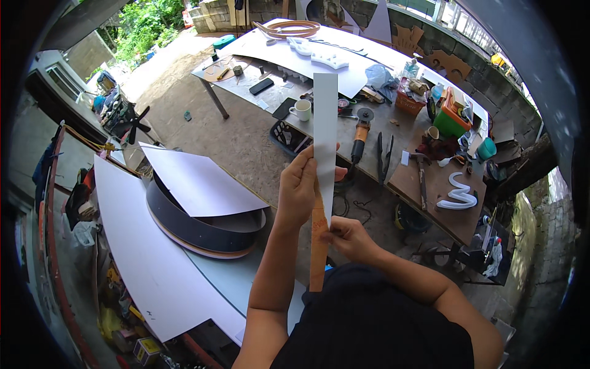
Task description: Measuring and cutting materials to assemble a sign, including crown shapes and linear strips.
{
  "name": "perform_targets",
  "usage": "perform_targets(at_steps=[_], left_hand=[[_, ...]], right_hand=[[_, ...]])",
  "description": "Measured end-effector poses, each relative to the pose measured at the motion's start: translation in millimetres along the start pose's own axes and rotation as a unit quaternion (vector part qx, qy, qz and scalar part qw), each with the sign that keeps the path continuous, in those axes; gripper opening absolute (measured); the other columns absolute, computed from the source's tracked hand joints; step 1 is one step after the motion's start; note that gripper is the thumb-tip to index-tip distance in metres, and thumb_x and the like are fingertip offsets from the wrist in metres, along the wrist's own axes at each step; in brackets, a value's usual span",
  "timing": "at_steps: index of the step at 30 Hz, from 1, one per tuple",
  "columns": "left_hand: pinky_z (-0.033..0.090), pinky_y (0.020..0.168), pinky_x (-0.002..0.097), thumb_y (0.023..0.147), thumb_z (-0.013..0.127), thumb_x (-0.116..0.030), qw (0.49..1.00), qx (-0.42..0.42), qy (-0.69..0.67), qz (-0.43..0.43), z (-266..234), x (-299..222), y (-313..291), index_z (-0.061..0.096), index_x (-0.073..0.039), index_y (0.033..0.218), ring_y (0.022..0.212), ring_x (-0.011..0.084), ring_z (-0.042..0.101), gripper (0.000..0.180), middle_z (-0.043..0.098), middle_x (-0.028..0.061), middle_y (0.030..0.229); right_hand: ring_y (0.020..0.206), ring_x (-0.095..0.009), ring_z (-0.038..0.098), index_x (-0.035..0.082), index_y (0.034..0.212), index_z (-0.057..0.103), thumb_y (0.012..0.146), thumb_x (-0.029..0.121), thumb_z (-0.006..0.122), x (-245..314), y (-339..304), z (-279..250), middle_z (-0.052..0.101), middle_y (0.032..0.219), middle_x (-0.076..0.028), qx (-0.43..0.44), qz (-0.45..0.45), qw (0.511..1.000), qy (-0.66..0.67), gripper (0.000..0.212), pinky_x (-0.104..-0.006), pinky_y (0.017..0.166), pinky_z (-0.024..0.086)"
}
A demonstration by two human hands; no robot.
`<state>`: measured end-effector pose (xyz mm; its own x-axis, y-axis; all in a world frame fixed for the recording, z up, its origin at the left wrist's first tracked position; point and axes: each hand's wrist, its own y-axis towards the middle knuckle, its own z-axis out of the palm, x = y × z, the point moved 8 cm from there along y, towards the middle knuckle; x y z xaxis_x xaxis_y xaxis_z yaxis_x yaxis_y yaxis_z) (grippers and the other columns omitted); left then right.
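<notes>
Upright in front of me stands a long narrow white strip (326,117). Its lower end shows an orange-brown layer (318,255) with a ragged border against the white; whether this is a paper film or bare backing I cannot tell. My left hand (297,184) is closed around the strip near its middle, thumb on the near side and fingertips showing past the right edge. Lower down, my right hand (349,238) pinches the strip's right edge, at the point where white meets brown. Anything small between those fingertips is hidden.
Ahead, a worktable carries an angle grinder (361,136), a mug (301,110), a hammer (421,181), snips (385,157) and white curved letter shapes (456,195). At left, large white sheets (141,258) and a dark curved band (203,218) lie close to my left arm.
</notes>
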<state>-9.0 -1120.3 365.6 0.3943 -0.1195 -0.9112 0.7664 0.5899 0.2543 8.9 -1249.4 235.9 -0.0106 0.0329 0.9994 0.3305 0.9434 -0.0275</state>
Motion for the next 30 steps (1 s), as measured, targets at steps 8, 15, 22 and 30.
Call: perform_targets(at_steps=[8,15,22,30], left_hand=[[0.054,0.093,0.0367,0.104,0.036,-0.011,0.991,0.059,-0.071,-0.097,-21.2,39.1,-20.7,0.031,-0.001,0.152,0.101,0.0216,0.066,0.050,0.053,0.0188,0.141],[0.049,0.090,0.0306,0.105,0.036,-0.013,0.992,0.032,-0.007,-0.118,-23.1,63.2,-35.8,0.027,-0.005,0.156,0.097,0.0138,0.057,0.052,0.053,0.0150,0.140],[0.048,0.094,0.0320,0.105,0.037,-0.009,0.992,0.058,0.078,-0.082,4.7,58.7,-35.1,0.029,-0.004,0.156,0.104,0.0143,0.056,0.052,0.055,0.0125,0.133],[0.050,0.091,0.0304,0.105,0.037,-0.007,0.984,0.034,0.173,-0.021,9.7,53.0,-38.7,0.028,-0.005,0.156,0.102,0.0151,0.056,0.052,0.051,0.0157,0.139]], right_hand=[[0.075,-0.006,0.056,-0.002,0.095,0.065,0.096,0.015,0.069,23.5,20.6,-1.7,0.065,0.083,-0.001,0.018,0.055,0.998,0.030,0.018,-0.0262,0.066,0.047],[0.074,-0.018,0.064,0.000,0.098,0.063,0.085,0.016,0.078,93.8,38.7,-75.6,0.064,0.085,-0.012,-0.187,-0.108,0.953,-0.213,0.026,-0.0317,0.067,0.051],[0.076,-0.017,0.065,-0.001,0.098,0.059,0.086,0.013,0.076,149.3,79.5,-86.3,0.064,0.086,-0.010,-0.215,-0.186,0.940,-0.187,0.024,-0.0300,0.070,0.053],[0.077,-0.008,0.065,-0.002,0.097,0.057,0.094,0.012,0.068,132.8,87.0,-89.2,0.066,0.085,-0.007,-0.165,-0.092,0.981,-0.038,0.018,-0.0256,0.063,0.056]])
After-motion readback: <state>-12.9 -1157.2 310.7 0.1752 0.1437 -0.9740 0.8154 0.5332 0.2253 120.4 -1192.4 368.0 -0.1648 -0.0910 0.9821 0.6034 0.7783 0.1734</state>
